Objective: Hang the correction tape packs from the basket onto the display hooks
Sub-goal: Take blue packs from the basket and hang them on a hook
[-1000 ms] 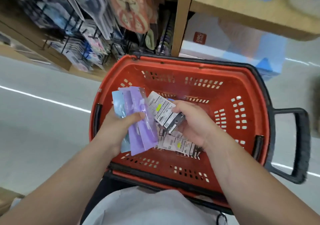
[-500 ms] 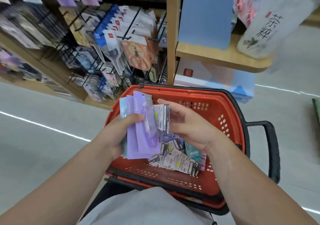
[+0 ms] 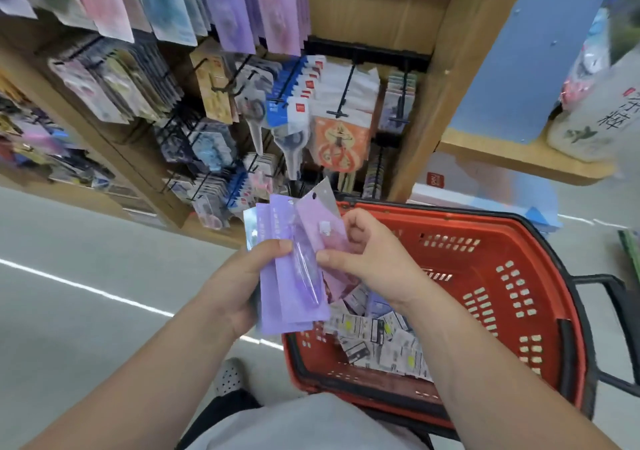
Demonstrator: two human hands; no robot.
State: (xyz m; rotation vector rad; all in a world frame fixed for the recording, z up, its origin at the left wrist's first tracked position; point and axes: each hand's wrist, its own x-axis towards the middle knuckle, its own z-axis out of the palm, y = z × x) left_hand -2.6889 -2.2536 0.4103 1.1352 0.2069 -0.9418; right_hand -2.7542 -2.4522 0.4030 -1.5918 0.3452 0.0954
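1. Purple correction tape packs (image 3: 289, 297) are fanned out and upright, in the air over the near-left rim of the basket. They sit in the left hand, with one bluish pack at the fan's back-left edge.
2. A single lilac pack (image 3: 320, 219) has a clear top with a hang hole. It is tilted right, overlaps the front of the fan, and is in the right hand.
3. Left hand (image 3: 239, 286): the thumb lies across the fan's front and clamps the fan. The fingers are behind it, hidden.
4. Right hand (image 3: 370, 259): the thumb presses on the lilac pack's lower part and the fingers curl over its right side, pinching it.
5. Loose packs (image 3: 381, 338) are heaped on the basket bottom under the right wrist, mostly barcode side up.
6. Red basket (image 3: 502, 276) has perforated walls and a black rim, with a black handle (image 3: 620, 297) sticking out to the right. It sits low, just in front of the person.
7. Black display hooks (image 3: 341, 103) are on the wooden rack beyond the basket, most of them loaded with hanging goods.
8. The top row of packs (image 3: 242, 9) is purple, pink and blue, and blurred.
9. A wooden upright (image 3: 446, 78) stands on the rack's right side. Right of it is a shelf (image 3: 519, 158) holding a blue panel (image 3: 519, 51) and a white printed bag (image 3: 599, 123).
10. The floor (image 3: 69, 311) is grey with a white line. A dotted shoe (image 3: 227, 377) is near the basket's left corner.
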